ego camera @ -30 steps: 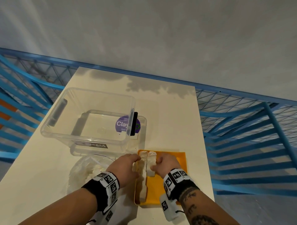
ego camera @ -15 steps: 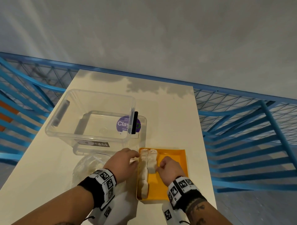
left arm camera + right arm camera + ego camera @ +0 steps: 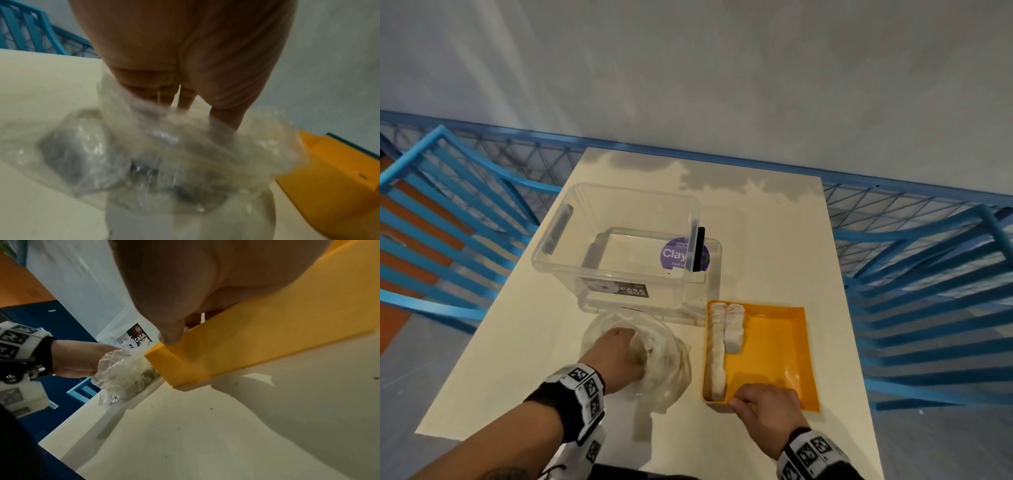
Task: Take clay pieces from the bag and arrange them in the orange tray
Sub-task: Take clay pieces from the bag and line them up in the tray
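Clear bag: left hand fingers buried, grip unclear; lift gently while right hand clamps tray.

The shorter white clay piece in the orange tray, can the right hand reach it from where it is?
Probably yes. The right hand grips the orange tray's near rim, and the shorter white clay piece lies uncovered farther in, with bare tray floor between.

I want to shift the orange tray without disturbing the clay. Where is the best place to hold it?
Hold the orange tray by its near rim, coming from the person's side, as the right hand does: the clay pieces lie along the left wall, and the right part is bare.
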